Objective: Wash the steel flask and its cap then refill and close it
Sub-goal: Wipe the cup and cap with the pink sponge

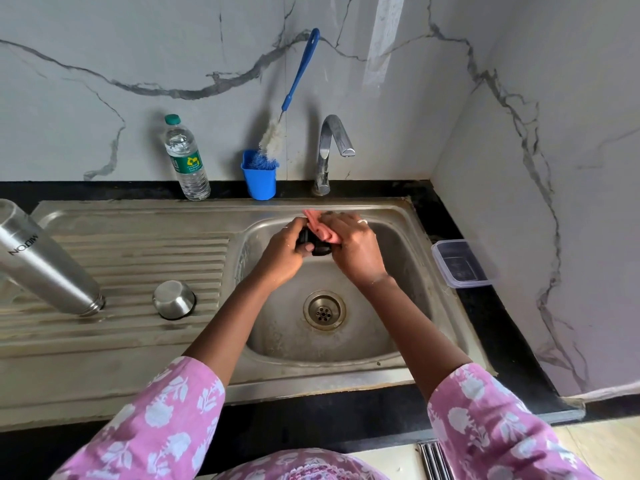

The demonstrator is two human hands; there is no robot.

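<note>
The steel flask (45, 261) stands upside down on the ribbed drainboard at the far left, mouth on the steel. Its steel outer cap (174, 299) lies inverted on the drainboard beside it. Over the sink basin (398, 327), below the tap, my left hand (284, 251) grips a small black inner cap (313, 244). My right hand (353, 247) holds a pink scrub cloth (322, 226) against that black cap. Much of the black cap is hidden by my fingers.
A chrome tap (332, 147) stands behind the basin with no water running. A blue cup (259, 178) holds a blue-handled bottle brush (298, 91). A plastic water bottle (185, 159) stands to its left. A clear lidded box (460, 263) sits on the black counter at right.
</note>
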